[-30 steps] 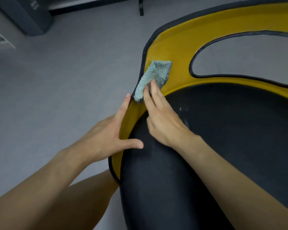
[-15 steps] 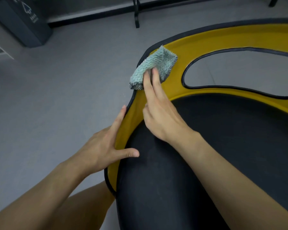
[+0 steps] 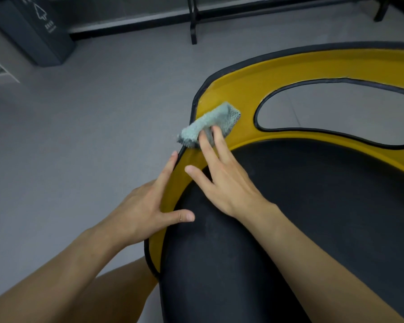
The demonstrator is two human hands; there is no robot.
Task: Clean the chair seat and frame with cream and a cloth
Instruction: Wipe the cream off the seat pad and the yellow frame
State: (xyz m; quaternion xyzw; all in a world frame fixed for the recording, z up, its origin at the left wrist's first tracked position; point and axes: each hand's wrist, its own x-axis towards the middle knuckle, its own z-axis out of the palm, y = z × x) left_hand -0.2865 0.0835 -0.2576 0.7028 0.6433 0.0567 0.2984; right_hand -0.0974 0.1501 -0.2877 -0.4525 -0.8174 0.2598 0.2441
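The left hand point(image 3: 140, 213) lies flat, palm down, with its fingers straight and together and its thumb spread wide to the right. The right hand point(image 3: 224, 183) reaches forward beside it, palm down, fingers straight and pressing, thumb apart.

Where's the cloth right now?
Head view, centre: the cloth lies on the yellow frame at its left bend, pressed under the right hand, just beyond the left hand.

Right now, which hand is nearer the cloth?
Right. The right hand presses straight fingers on the cloth, which lies on the yellow frame. The left hand rests lower along the frame's outer edge, stopping short of the cloth.
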